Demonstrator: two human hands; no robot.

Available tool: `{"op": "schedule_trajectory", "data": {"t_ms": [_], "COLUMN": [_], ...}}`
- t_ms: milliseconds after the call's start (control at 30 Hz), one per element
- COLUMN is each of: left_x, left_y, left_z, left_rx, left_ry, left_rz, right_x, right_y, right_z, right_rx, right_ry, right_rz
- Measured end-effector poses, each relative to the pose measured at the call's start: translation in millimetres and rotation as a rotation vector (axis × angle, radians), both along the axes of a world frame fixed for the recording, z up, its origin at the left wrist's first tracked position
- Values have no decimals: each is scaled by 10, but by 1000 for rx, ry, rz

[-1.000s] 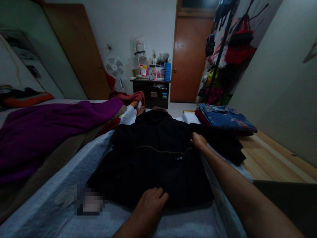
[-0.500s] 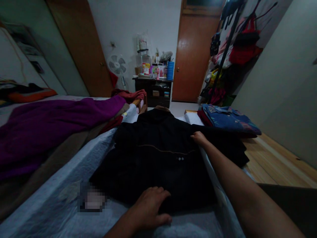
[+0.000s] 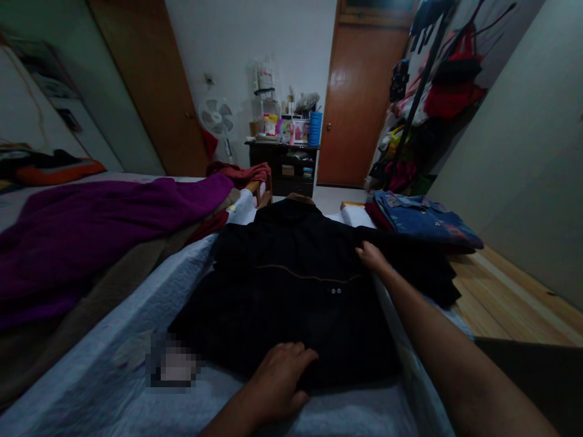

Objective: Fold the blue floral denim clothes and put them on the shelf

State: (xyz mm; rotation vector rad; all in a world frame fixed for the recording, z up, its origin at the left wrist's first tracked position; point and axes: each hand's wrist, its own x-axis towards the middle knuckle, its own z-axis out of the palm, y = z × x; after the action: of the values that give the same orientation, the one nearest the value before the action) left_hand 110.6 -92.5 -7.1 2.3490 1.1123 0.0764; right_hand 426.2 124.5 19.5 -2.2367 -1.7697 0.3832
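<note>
A black jacket (image 3: 291, 315) with a brown collar, a thin brown seam line and two small buttons lies spread out on a pale quilted cover (image 3: 355, 413). My left hand (image 3: 285, 370) rests on the jacket's lower edge, fingers spread and thumb apart. Further up, my right hand (image 3: 371, 255) is closed on the jacket at its right side, by the sleeve. That sleeve stretches out to the right.
Purple cloth (image 3: 113, 224) lies over brown fabric at the left. Folded denim clothing (image 3: 423, 212) is stacked at the right. Behind are a fan (image 3: 217, 116), a dark shelf (image 3: 282, 164), a door (image 3: 357, 103) and hanging bags (image 3: 455, 91).
The view has shifted slightly. My left thumb has drawn a little closer to the jacket's edge; otherwise both hands keep nearly the same places.
</note>
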Motion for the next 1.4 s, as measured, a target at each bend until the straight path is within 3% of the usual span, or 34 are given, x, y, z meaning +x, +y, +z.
{"op": "schedule_trajectory", "data": {"t_ms": [167, 367, 500, 600, 700, 933, 1100, 1267, 1400], "left_x": [3, -30, -251, -552, -857, -1207, -1332, -1437, -1536], "left_y": [-17, 28, 269, 491, 634, 724, 819, 899, 929], "left_z": [1, 95, 172, 195, 183, 200, 274, 333, 459], "left_rx": [-13, -44, 248, 550, 664, 708, 557, 434, 462], "left_ry": [-8, -121, -124, 70, 313, 499, 525, 437, 267], "left_rz": [2, 35, 204, 412, 551, 630, 650, 672, 766], "right_x": [92, 89, 23, -38, -92, -123, -181, -229, -159], "right_y": [-127, -236, -315, -419, -547, -831, -934, -978, -972], "right_z": [9, 19, 40, 57, 62, -21, -67, 9, 163], "right_rx": [-121, -154, -102, -52, -10, -26, -54, -2, 23], "right_ry": [142, 78, -27, -74, -79, 94, 53, -93, -170], "right_rz": [98, 101, 63, 43, 51, 101, 62, 59, 13]}}
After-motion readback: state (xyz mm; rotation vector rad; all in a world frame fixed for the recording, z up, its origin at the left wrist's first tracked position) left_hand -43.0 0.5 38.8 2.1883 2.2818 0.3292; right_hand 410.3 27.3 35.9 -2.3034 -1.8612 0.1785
